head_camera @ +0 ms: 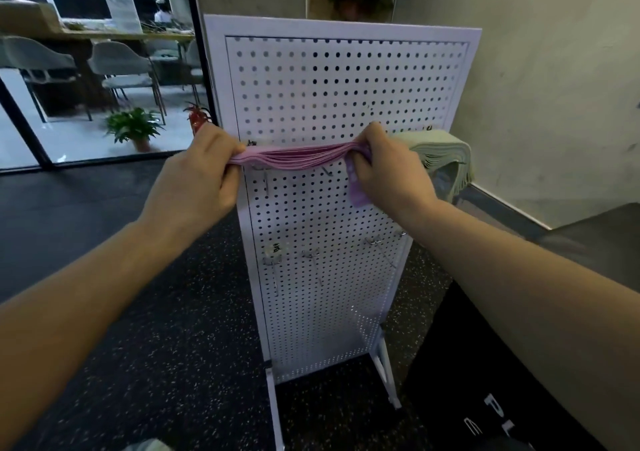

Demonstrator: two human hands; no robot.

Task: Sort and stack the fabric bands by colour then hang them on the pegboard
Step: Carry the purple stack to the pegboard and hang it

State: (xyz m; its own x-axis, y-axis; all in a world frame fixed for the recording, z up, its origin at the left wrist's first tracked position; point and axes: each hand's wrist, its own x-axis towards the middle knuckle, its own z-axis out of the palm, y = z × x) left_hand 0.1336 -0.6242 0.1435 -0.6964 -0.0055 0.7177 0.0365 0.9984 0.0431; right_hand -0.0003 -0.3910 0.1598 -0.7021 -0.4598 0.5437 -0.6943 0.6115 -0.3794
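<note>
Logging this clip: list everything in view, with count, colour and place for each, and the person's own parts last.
pink bands: one stack, pink, stretched level between both hands in front of the pegboard's middle row
green bands: one stack, pale green, hanging at the board's right edge
pegboard: one, white, standing upright on the floor, centre
hooks: several, metal, in a middle and a lower row; exact count unclear
floor: dark, speckled
chairs: at least two, grey, behind the glass at left
potted plant: one, green, behind the glass
fire extinguisher: one, red, left of the board
black bag: one, pale lettering, lower right
left hand: grips the stack's left end
right hand: grips the right end
</note>
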